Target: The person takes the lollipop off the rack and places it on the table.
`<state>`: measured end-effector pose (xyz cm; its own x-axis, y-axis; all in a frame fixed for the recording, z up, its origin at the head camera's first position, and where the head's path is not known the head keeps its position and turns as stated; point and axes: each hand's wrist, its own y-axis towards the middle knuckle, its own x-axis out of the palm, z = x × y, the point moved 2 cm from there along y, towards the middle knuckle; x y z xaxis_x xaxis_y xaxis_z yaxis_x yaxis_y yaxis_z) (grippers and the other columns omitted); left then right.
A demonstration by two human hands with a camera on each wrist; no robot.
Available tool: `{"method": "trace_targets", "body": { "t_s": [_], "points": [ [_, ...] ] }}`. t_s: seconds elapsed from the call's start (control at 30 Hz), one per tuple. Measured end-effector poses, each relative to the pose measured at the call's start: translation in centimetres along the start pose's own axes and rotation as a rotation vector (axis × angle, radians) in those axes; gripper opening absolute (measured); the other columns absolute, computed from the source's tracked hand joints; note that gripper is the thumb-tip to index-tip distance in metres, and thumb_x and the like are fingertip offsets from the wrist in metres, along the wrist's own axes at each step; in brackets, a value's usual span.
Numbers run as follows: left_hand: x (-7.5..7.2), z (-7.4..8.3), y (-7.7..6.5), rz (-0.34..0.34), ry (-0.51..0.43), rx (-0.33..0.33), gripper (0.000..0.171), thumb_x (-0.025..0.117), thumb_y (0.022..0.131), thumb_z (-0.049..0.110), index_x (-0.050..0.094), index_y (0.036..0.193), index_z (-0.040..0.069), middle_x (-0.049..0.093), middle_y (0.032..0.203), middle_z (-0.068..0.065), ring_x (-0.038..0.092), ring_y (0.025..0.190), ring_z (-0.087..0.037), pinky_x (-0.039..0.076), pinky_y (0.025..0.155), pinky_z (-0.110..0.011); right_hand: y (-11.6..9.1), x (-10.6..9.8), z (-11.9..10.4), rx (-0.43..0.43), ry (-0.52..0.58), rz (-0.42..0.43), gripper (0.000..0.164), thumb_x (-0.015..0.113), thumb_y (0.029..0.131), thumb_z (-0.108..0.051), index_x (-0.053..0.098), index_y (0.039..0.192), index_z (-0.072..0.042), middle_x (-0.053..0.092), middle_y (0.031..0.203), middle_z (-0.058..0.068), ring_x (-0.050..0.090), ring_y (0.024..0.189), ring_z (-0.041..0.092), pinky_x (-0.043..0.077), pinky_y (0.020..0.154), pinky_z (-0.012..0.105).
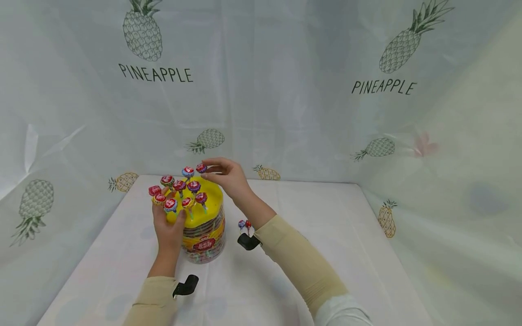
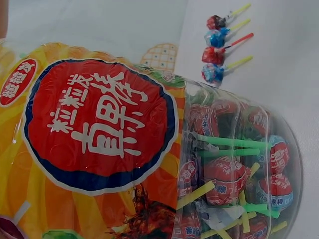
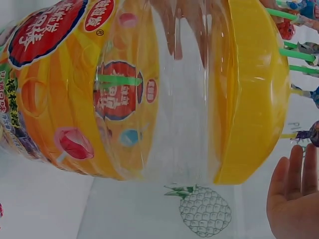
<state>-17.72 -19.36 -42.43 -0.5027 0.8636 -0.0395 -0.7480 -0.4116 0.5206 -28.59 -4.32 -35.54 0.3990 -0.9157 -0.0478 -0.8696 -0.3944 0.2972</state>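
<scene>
A clear plastic lollipop jar [image 1: 204,244] with a yellow lid [image 1: 212,194] stands upright on the table. Several wrapped lollipops [image 1: 179,185] stick up out of the lid by their sticks. My left hand [image 1: 168,233] grips the jar at the lid's left side, thumb in front and fingers partly hidden behind the lollipops. At the lid's far right edge, my right hand [image 1: 230,179] pinches a purple-and-red lollipop [image 1: 201,168] by its head. In the right wrist view this lollipop [image 3: 314,133] stands with its yellow stick at the lid top, beside my fingertips.
Several loose lollipops [image 2: 213,55] lie in a row on the white table [image 1: 318,226] right of the jar, partly behind my right sleeve [image 1: 297,258] in the head view. More lollipops [image 2: 224,179] fill the jar's bottom. A pineapple-print sheet [image 1: 285,90] hangs behind.
</scene>
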Motion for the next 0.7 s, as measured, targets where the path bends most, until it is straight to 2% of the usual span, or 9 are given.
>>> {"method": "trace_targets", "body": {
  "t_s": [0.13,0.3,0.53,0.7],
  "points": [
    [0.0,0.9,-0.3,0.010,0.019,0.018,0.064,0.055,0.085,0.000,0.034,0.145,0.004,0.037,0.141,-0.010,0.042,0.126,-0.010,0.036,0.104,-0.017,0.1,0.3,-0.1,0.020,-0.008,0.009,0.027,0.074,0.088,-0.015,0.072,0.114,-0.018,0.066,0.107,-0.005,0.063,0.094,0.016,0.053,0.088,0.028],
    [0.0,0.7,-0.2,0.016,0.029,0.027,0.065,0.055,0.086,0.000,0.033,0.147,0.007,0.036,0.142,-0.009,0.041,0.127,-0.011,0.036,0.105,-0.017,0.2,0.5,-0.5,0.016,0.008,0.015,0.025,0.072,0.089,-0.012,0.072,0.114,-0.016,0.066,0.107,-0.005,0.063,0.096,0.015,0.053,0.088,0.027],
    [-0.3,-2.6,0.1,0.022,-0.003,0.041,0.069,0.056,0.084,-0.002,0.033,0.148,0.011,0.036,0.143,-0.003,0.041,0.129,-0.013,0.037,0.104,-0.018,-0.3,0.1,-1.0,-0.052,0.131,0.039,0.025,0.067,0.092,-0.009,0.070,0.117,-0.009,0.066,0.113,0.001,0.064,0.099,0.017,0.053,0.091,0.031],
    [-0.3,-3.1,0.0,0.027,0.002,0.065,0.068,0.058,0.086,0.004,0.034,0.148,0.016,0.038,0.142,0.001,0.041,0.129,-0.013,0.037,0.104,-0.018,-1.3,-1.1,-0.8,-0.080,0.243,0.080,0.023,0.064,0.094,-0.007,0.069,0.116,-0.004,0.065,0.114,0.009,0.066,0.096,0.021,0.052,0.094,0.037]
  ]
}}
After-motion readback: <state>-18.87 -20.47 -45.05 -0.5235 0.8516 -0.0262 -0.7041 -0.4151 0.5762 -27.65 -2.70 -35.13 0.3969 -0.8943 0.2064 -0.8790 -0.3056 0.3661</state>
